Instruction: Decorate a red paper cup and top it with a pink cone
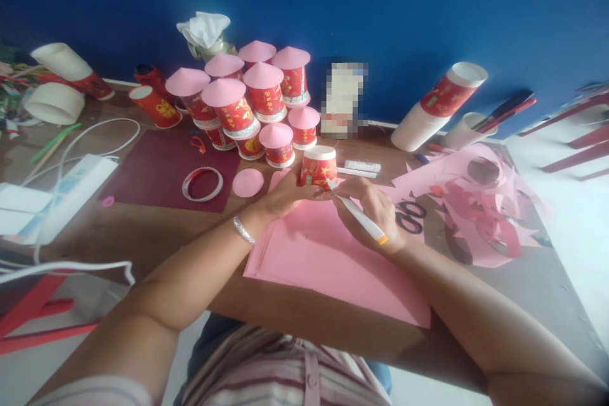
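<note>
My left hand [285, 198] is closed around the lower part of a red paper cup [318, 167] with gold print, which stands upside down, white base up. In my right hand [373, 206] is a slim white utility knife [361, 219] with an orange end, held like a pen. Its pointed tip meets the side of the cup near its lower part. My left fingertips are partly hidden by the cup. Under both hands lie stacked sheets of pink paper [309, 254]. Just behind the cup lie a capped white pen [356, 172] and a small white tube [362, 165].
Several red cups with pink cone roofs [264, 92] stand at the back. Left of me are a tape ring [202, 184], a pink disc [248, 183] and a white cable [61, 158]. At right lie scissors [410, 218], pink scraps [480, 203] and stacked cups [438, 108].
</note>
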A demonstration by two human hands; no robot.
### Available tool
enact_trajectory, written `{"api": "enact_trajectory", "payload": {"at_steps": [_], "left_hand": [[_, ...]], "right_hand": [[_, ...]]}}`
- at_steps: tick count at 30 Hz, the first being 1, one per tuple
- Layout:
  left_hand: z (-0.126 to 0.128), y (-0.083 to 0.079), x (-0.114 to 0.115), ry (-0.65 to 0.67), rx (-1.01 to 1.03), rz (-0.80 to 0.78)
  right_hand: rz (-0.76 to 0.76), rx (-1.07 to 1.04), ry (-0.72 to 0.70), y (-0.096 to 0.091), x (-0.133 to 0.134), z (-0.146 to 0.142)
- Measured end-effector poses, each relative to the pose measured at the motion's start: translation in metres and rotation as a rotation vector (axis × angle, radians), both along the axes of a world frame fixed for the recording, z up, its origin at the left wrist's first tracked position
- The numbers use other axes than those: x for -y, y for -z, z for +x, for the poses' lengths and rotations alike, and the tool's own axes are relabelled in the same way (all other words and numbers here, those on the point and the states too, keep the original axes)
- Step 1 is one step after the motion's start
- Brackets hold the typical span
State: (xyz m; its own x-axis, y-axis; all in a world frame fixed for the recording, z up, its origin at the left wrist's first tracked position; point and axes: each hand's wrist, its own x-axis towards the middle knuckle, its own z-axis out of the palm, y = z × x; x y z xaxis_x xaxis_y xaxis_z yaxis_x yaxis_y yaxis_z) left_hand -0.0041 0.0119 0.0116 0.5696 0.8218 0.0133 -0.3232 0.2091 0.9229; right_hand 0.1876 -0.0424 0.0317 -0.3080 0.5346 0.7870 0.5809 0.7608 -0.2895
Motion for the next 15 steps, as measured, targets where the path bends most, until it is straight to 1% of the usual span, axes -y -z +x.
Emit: {"api": "enact_trajectory", "payload": {"at_steps": [8, 15], "left_hand": [[-0.0011, 0.0012, -0.0002, -0.028, 0.022, 0.004], [-0.0027, 0.0071, -0.0026, -0.025, 0.042, 0.007]], "right_hand": [[0.031, -0.012, 0.01, -0.0005, -0.0007, -0.0016], [0.003, -0.019, 0.013, 0.0012, -0.0012, -0.0012]]}}
